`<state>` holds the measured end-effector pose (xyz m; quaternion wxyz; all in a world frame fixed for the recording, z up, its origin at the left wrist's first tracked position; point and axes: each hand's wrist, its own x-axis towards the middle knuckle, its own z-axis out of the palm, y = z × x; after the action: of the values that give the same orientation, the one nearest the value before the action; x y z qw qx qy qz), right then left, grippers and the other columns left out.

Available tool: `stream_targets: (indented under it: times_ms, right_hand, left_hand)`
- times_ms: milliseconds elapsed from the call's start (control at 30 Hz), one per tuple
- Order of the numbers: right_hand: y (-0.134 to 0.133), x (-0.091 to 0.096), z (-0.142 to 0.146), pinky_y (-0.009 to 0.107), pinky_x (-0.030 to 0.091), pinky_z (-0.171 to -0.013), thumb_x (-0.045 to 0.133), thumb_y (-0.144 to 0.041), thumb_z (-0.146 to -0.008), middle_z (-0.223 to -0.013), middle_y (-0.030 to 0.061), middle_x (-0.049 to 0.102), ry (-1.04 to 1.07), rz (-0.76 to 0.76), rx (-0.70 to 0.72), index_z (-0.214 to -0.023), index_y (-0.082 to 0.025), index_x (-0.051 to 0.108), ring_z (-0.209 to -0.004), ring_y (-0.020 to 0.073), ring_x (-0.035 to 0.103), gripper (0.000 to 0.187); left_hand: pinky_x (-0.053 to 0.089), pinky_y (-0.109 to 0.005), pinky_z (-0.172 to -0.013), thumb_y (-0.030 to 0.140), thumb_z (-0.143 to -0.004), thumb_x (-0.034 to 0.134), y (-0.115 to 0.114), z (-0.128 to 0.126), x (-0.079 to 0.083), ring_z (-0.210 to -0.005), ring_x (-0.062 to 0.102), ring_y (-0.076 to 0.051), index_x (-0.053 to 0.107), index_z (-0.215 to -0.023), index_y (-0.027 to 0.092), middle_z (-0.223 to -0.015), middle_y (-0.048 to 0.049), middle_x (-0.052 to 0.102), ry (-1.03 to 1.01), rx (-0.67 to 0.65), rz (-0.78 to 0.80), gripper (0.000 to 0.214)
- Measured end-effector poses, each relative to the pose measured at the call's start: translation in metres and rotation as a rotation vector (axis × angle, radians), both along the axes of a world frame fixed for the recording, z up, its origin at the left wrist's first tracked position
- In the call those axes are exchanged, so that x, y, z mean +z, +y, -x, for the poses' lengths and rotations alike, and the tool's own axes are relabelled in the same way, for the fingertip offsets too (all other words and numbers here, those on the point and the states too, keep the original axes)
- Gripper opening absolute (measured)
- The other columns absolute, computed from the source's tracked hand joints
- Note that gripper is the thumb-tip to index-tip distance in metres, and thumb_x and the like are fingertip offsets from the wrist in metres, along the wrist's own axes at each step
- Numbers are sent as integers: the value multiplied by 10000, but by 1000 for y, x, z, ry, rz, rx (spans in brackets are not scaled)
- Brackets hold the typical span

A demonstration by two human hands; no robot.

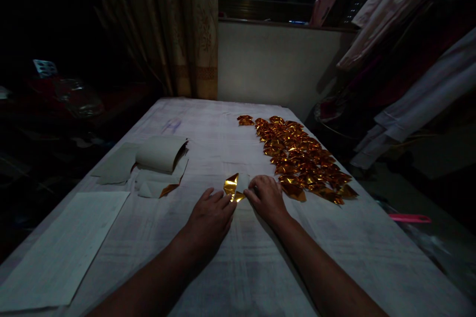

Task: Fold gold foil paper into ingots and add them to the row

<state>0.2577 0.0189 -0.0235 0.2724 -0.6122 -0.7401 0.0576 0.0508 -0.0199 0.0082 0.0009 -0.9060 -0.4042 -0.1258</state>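
A small sheet of gold foil paper [230, 186], partly folded with its pale back showing, lies on the cloth-covered table between my two hands. My left hand [213, 215] rests palm down with its fingers stretched out, their tips at the paper's lower left corner. Curled over the paper's right side, my right hand [266, 195] pinches its edge between thumb and fingers. Just beyond that hand is a heap of folded gold foil pieces [297, 158]. One folded gold piece [245, 120] sits apart at the far end.
Left of my hands lies a stack of pale-backed foil sheets [159, 156], its top sheets curling over. A large whitish sheet [63, 247] covers the table's near left. Clothes [420, 94] hang at the right. A curtain [186, 29] and wall stand behind the table.
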Motion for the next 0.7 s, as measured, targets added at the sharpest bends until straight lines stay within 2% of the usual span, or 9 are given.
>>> stream_targets:
  times_ms: [167,400,567,700]
  right_hand:
    - [-5,2,11,362,323,-868,728,-396,-837,-969,40,656,-31,-8,44,-896,-219,618,-999,246,553,216]
    - [0,-5,5,374,335,-903,629,-228,-866,-1053,52,682,16,-27,-50,-961,-231,619,-1057,249,558,96]
    - [6,-11,-4,396,349,-947,518,-162,-888,-1153,91,691,70,-56,-79,-1143,-222,626,-1116,259,558,283]
    - [8,-12,-6,394,357,-939,475,-41,-798,-1140,85,708,95,-19,-51,-1178,-233,637,-1109,251,569,456]
  left_hand:
    - [384,-485,-1052,187,-932,588,0,0,-1,-1098,622,-260,628,-1221,199,-1173,-71,713,-9,3,3,291]
    - [390,-485,-1057,189,-922,612,2,1,-2,-1107,621,-260,640,-1168,211,-1181,-61,713,-25,-15,-33,248]
    - [377,-509,-1077,194,-919,614,5,9,-6,-1175,597,-281,631,-1111,217,-1193,-66,702,-12,-17,-52,195]
    - [340,-517,-1123,234,-935,597,8,19,-6,-1265,549,-286,619,-1152,225,-1273,-62,671,-19,-53,-44,219]
